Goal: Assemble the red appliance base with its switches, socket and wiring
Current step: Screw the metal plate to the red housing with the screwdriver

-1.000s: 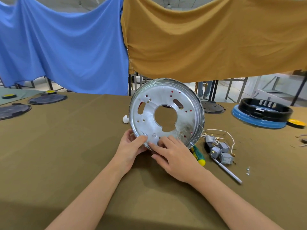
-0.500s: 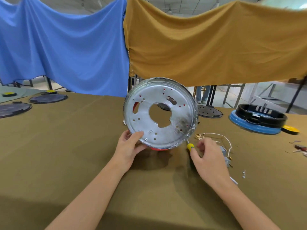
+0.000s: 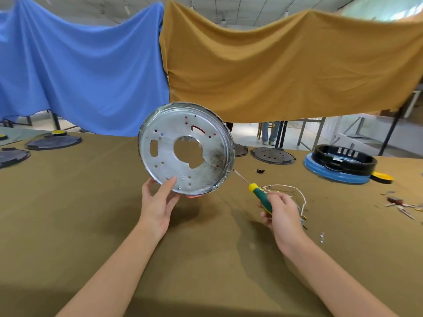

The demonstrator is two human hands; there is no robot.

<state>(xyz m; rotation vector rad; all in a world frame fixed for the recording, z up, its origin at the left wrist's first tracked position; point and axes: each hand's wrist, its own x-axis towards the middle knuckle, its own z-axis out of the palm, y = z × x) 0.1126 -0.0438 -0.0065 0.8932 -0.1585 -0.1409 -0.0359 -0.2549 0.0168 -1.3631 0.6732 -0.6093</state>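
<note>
The worktop is wide and covered in an olive-brown cloth. At its far left lie two dark round covers, the nearer one partly cut off by the frame edge. Across the far right side sit another dark perforated disc and a black ring stacked on a blue base, with a yellow cap just beside it. A bundle of white wires lies right of centre, a small black clip beyond it, and loose screws and metal terminals near the right edge.
</note>
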